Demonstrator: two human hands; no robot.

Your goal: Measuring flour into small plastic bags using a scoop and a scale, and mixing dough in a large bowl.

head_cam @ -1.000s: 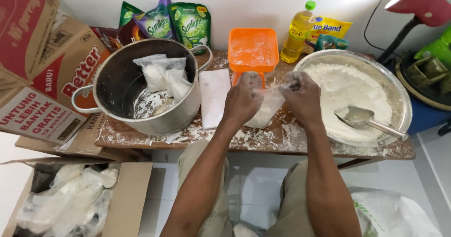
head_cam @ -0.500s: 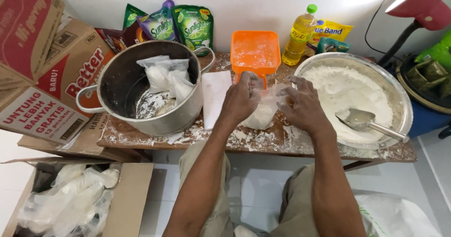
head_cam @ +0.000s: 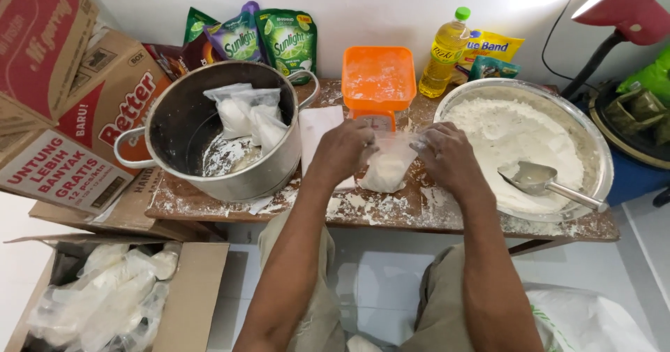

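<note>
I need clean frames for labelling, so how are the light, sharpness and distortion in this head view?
Head view: bright, even light; glare whitens the flour in the metal basin and the wall at top right; left hand, right hand and the small plastic bag look sharp; wide-angle lens bends the cardboard boxes at the edges.

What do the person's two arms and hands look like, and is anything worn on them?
Both forearms are bare, with no sleeves in view. The left hand and the right hand wear no gloves, and no rings, watch or bracelet can be seen. Traces of white powder show on the fingers.
</note>
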